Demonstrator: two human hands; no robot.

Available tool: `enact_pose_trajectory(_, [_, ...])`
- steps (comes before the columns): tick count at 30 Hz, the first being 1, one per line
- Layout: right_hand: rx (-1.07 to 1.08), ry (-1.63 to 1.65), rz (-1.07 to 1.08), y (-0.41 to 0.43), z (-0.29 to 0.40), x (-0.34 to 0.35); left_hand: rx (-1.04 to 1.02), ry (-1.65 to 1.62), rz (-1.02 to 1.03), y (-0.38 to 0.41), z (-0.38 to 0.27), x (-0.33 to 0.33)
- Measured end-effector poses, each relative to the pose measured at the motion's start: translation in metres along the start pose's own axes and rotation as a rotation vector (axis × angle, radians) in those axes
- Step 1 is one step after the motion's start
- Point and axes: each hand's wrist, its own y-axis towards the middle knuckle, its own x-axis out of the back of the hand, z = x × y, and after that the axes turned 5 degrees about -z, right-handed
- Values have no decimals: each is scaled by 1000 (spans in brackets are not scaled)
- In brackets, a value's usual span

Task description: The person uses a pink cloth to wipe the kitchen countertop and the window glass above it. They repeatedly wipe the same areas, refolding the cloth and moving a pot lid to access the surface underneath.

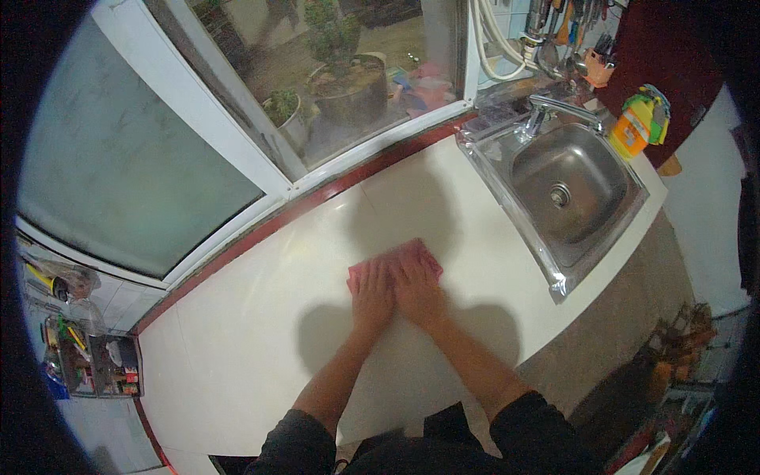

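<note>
A folded pink cloth (418, 246) lies on the white countertop (249, 332). My left hand (374, 300) rests flat on the cloth's left part, fingers pointing away from me. Beside it, my right hand (418, 297) presses on the right part, fingers spread a little over the fabric. The two hands are close together, and the cloth shows beyond the fingertips and at both sides. The palms hide its near part.
To the right is a steel sink (570, 184) with a chrome faucet (564, 104). A yellow and orange bottle (632, 127) stands at its far right corner. Windows with a white frame (380, 139) border the far edge. An organizer (95, 362) with small items sits at left.
</note>
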Motion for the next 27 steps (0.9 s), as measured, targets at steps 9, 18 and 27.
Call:
enact_pose_trajectory(9, [88,-94,12,91,-101,-27,100,58,221,138,-28,-8])
enact_pose_trajectory(18, [152,-114,-154,148,-169,-47,68,165,-259,200,-20,-84])
enact_pose_trajectory(27, [95,-287,27,112,-148,-16,36,58,-181,170,-42,-70])
